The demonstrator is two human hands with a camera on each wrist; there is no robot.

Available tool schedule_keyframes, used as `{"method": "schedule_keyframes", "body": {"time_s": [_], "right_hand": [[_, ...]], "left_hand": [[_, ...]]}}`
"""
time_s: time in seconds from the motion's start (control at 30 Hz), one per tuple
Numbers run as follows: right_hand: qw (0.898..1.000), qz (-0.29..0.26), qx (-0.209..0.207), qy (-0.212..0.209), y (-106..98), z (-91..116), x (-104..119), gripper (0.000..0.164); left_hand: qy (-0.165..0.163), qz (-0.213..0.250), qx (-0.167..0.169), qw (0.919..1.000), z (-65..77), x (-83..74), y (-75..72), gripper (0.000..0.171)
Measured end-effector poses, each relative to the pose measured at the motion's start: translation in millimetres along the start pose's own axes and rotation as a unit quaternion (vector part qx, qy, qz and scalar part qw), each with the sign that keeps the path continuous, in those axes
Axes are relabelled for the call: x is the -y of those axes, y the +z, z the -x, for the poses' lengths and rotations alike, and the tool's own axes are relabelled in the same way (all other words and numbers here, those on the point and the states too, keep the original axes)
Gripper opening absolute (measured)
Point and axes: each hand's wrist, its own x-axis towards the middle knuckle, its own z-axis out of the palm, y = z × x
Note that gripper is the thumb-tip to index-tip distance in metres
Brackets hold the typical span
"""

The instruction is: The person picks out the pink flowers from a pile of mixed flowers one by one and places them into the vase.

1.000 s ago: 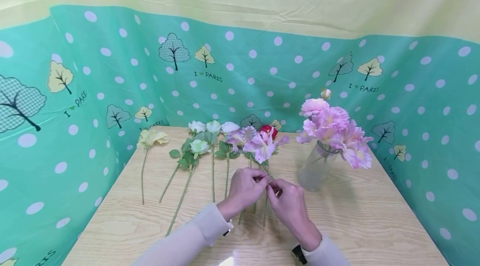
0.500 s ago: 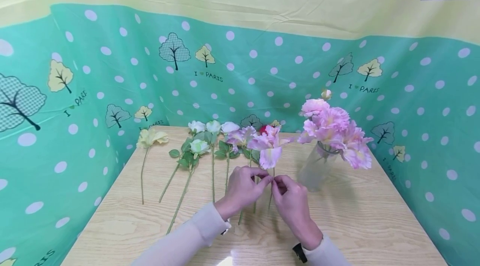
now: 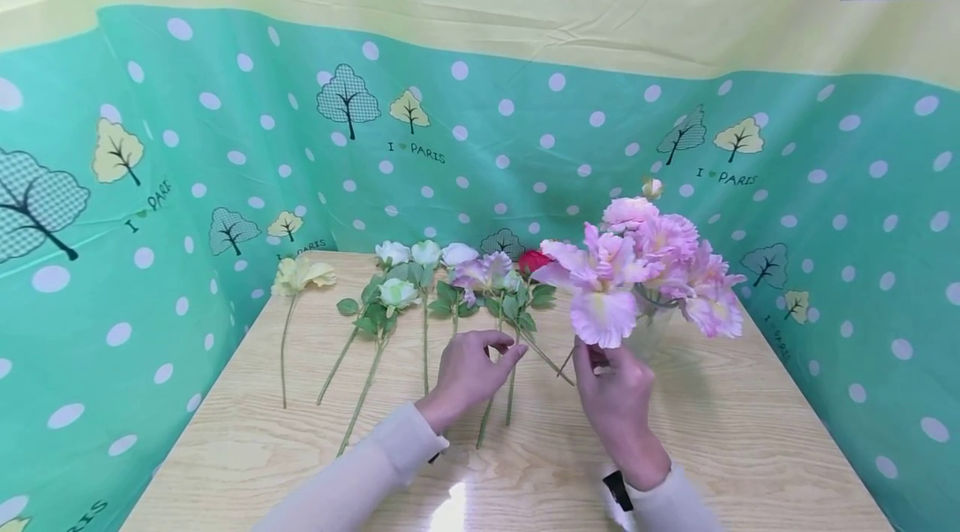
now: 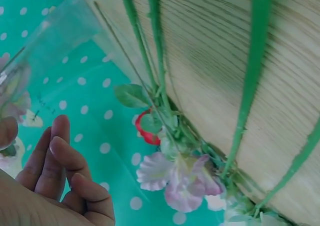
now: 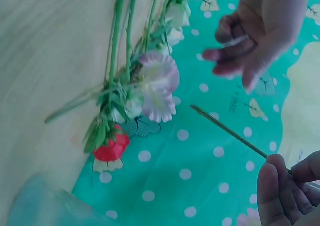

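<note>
My right hand (image 3: pixel 618 403) pinches the thin green stem (image 5: pixel 230 131) of a pink-lilac artificial flower (image 3: pixel 603 315) between thumb and fingers. The bloom is upright just above this hand, in front of the glass vase (image 3: pixel 651 333), partly covering it. Whether bloom and vase touch, I cannot tell. My left hand (image 3: pixel 472 369) holds nothing; its fingers are loosely bent above the stems lying on the table. Near it lie another lilac flower (image 3: pixel 483 273) and a red rose (image 3: pixel 532 260). The left wrist view shows the left fingers (image 4: pixel 60 161) with nothing between them.
Several pink flowers (image 3: pixel 663 244) stand in the vase at the right. White roses (image 3: pixel 398 292) with green leaves lie across the middle, and a pale yellow flower (image 3: pixel 303 275) lies far left. A dotted green cloth (image 3: pixel 465 173) surrounds the wooden table (image 3: pixel 720 432).
My right hand has carried the lilac flower right and up toward the vase. The left hand, which was touching its stem beside the right, has let go and drawn slightly left.
</note>
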Motion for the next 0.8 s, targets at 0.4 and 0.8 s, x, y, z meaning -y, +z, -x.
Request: {"method": "schedule_keyframes", "body": {"time_s": [0.4, 0.8], "right_hand": [[0.996, -0.006, -0.079, 0.036, -20.8, -25.2, -10.1, 0.003], [0.986, -0.022, -0.137, 0.089, -41.0, -45.0, -23.0, 0.005]], "left_hand": [[-0.015, 0.000, 0.006, 0.9999, -1.4, 14.8, -1.9, 0.025], [-0.039, -0.006, -0.001, 0.9992, -0.9, 20.7, -3.2, 0.023]]}}
